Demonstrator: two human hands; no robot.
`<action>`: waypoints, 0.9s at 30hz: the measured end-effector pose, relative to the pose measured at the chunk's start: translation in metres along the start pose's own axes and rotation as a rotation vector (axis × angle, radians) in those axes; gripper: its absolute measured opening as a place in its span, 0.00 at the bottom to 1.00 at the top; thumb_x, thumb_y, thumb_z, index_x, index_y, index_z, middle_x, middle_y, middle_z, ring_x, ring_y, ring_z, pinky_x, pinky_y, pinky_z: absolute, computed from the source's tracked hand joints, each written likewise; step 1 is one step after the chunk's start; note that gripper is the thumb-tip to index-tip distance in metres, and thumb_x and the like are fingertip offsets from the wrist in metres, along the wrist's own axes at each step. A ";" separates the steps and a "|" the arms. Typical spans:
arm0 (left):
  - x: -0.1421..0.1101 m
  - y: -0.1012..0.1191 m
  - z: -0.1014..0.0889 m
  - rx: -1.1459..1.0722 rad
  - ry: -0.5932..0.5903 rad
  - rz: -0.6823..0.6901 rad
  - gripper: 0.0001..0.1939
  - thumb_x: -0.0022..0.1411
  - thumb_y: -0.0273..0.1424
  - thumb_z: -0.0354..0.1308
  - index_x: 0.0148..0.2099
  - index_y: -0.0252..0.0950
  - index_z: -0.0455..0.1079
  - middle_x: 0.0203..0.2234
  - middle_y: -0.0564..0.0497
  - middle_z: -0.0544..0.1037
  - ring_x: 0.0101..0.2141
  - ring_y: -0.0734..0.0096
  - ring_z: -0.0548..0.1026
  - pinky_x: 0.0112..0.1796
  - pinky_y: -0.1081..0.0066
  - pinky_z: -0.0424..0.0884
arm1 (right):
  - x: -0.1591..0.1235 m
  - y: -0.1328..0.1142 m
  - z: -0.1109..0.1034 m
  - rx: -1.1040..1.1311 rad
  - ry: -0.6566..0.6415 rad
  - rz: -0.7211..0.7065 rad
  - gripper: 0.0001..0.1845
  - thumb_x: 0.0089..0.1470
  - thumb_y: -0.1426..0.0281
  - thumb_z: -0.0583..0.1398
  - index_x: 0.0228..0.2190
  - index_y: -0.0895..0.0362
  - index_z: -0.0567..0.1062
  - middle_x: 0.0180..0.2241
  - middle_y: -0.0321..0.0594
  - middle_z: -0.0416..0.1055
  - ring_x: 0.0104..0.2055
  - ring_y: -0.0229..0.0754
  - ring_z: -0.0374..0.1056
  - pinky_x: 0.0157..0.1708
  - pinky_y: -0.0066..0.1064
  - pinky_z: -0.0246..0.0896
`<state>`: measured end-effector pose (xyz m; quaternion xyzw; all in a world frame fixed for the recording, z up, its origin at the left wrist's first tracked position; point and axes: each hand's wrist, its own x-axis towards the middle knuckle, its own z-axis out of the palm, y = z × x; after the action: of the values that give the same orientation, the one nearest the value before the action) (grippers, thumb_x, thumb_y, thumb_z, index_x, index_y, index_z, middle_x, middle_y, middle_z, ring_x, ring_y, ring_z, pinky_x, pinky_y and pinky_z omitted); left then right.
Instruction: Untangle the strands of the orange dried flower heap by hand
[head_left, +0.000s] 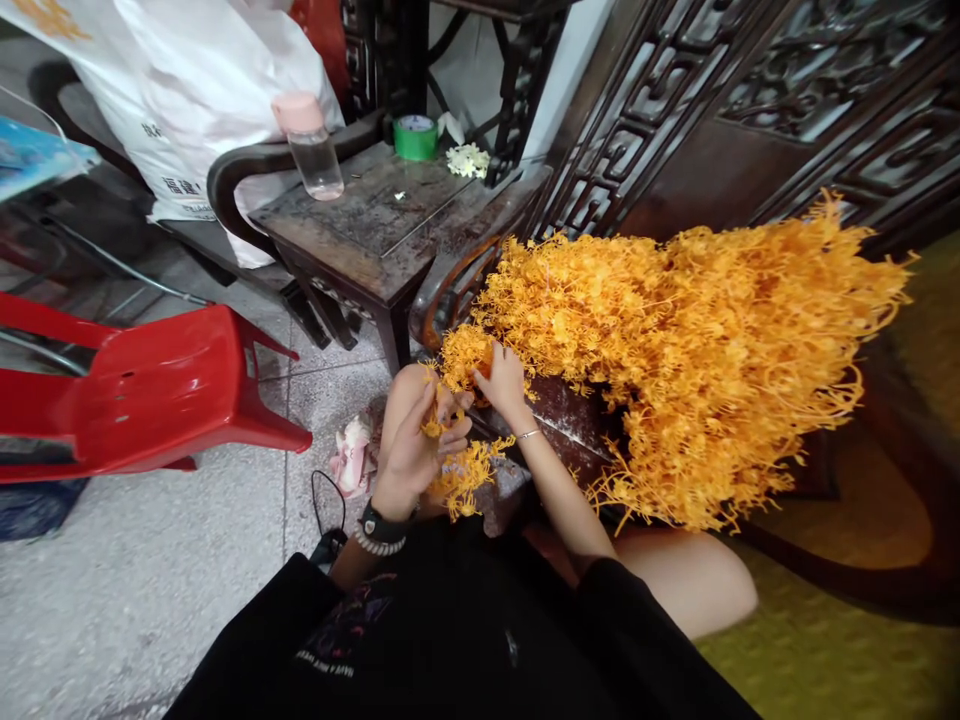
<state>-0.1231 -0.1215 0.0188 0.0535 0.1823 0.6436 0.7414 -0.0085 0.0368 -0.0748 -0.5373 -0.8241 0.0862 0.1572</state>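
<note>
A big heap of orange artificial flower sprigs (pixel 675 350) lies on a dark wooden seat at my right. My left hand (pixel 416 445) is closed round a small bunch of the orange sprigs (pixel 461 475), which hangs out below the fingers. My right hand (pixel 501 385) reaches into the near left edge of the heap, fingers curled among the sprigs. A watch and a bead bracelet sit on my left wrist, a thin bracelet on the right.
A dark wooden side table (pixel 375 225) ahead carries a clear bottle with a pink cap (pixel 311 145), a green tape roll (pixel 415 137) and white flowers (pixel 468 160). A red plastic chair (pixel 150 390) stands left. White sack (pixel 195 90) behind. Pink scraps (pixel 352 455) lie on the floor.
</note>
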 end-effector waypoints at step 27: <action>0.003 -0.005 -0.004 -0.014 0.236 0.137 0.10 0.63 0.32 0.51 0.32 0.33 0.70 0.29 0.51 0.73 0.29 0.76 0.71 0.36 0.73 0.68 | -0.010 0.021 -0.001 0.217 0.284 -0.279 0.19 0.60 0.62 0.52 0.46 0.60 0.70 0.45 0.51 0.72 0.50 0.49 0.65 0.53 0.43 0.57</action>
<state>-0.1191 -0.1200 0.0132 -0.0157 0.2597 0.6957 0.6696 0.0135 0.0367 -0.0824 -0.4050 -0.8458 0.0752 0.3389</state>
